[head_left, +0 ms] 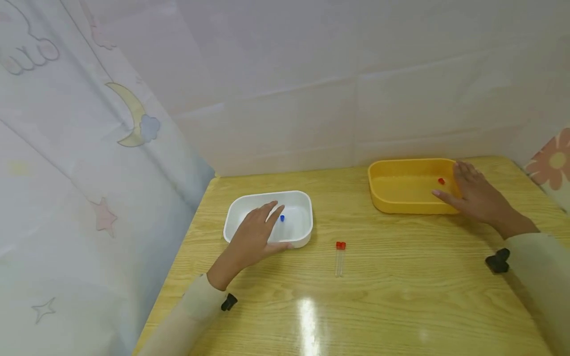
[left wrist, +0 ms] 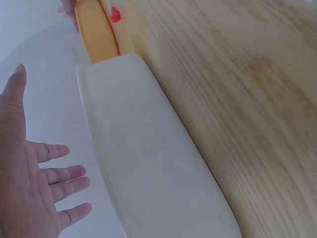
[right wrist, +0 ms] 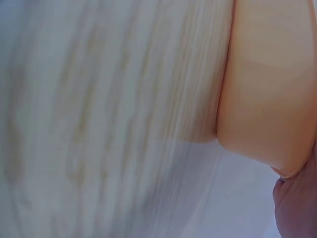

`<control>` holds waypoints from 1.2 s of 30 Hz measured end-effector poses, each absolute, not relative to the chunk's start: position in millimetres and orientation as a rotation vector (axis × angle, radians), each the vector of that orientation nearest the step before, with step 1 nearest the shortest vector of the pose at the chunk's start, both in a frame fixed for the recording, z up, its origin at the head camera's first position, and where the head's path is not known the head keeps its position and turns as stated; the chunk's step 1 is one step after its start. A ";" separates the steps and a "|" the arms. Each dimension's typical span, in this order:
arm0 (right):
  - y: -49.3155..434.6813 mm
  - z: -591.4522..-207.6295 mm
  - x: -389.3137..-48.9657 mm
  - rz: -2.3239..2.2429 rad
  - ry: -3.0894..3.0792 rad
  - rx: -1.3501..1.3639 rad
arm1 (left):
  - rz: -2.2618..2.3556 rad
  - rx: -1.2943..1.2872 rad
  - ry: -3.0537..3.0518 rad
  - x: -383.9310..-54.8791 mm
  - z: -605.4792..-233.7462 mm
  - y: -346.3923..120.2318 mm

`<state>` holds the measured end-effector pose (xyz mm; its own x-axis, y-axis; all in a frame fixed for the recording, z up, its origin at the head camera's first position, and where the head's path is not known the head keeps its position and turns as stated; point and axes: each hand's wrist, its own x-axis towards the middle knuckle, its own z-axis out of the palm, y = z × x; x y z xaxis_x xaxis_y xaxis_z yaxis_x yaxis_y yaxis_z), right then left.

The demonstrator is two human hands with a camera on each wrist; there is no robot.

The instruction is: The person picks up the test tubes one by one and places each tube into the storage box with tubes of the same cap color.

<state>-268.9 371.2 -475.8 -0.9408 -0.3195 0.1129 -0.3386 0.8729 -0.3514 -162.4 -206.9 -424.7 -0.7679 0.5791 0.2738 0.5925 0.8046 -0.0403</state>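
With fingers loosely extended, the left hand (head_left: 249, 235) is over the white tray (head_left: 297, 225) near the worktop's (head_left: 401, 287) left edge, the right hand (head_left: 481, 198), likewise uncurled, at the yellow tray (head_left: 401, 207) by the far right corner: probably positioning both, with any grip calling for curled fingers.

The table (head_left: 401, 287) has a pale yellow-brown wood grain and a slight sheen, with a bright streak of glare on the near side of the white tray (head_left: 299, 228). That tray rests flat on the wood. To its right, well apart and somewhat farther back, the yellow tray (head_left: 405, 190) also stands flat. Just right of the white tray, two clear tubes (head_left: 342, 259) lie side by side, their red caps about level with its near edge and their clear ends toward the viewer.
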 end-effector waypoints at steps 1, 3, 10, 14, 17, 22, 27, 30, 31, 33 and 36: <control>371.1 -475.8 -269.1 0.570 -2.993 0.525 | -0.064 -0.909 -2.709 -162.4 -425.2 -204.1; 371.0 -476.1 -269.7 0.562 -2.997 0.521 | -0.054 -0.927 -2.700 -162.6 -426.9 -198.7; 370.9 -478.3 -270.7 0.565 -2.989 0.514 | 0.053 -0.986 -2.691 -162.4 -433.5 -182.2; 371.2 -477.9 -270.4 0.569 -2.986 0.511 | 0.070 -1.015 -2.677 -161.2 -433.8 -174.6; 371.9 -477.4 -270.3 0.560 -2.997 0.513 | 0.080 -1.027 -2.666 -160.7 -433.4 -170.7; 373.1 -476.5 -269.2 0.591 -3.014 0.526 | 0.137 -1.034 -2.664 -161.1 -433.5 -165.8; 373.2 -476.6 -268.1 0.613 -3.005 0.544 | 0.162 -1.053 -2.660 -162.8 -433.9 -160.4; 373.0 -476.4 -268.3 0.610 -3.004 0.546 | 0.181 -1.069 -2.653 -164.4 -433.3 -156.5; 373.1 -476.3 -268.6 0.609 -3.005 0.545 | 0.187 -1.074 -2.650 -165.1 -433.2 -155.1; 373.4 -476.0 -269.2 0.609 -3.006 0.546 | 0.201 -1.083 -2.646 -166.5 -432.7 -152.1; 373.4 -474.8 -269.2 0.598 -3.019 0.543 | 0.223 -1.100 -2.625 -169.0 -431.3 -148.4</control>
<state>-269.2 373.4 -474.8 -0.9394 -0.3328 0.0822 -0.3390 0.8664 -0.3665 -169.0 -148.4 -431.3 -0.6686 0.7159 0.2011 0.6718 0.6975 -0.2494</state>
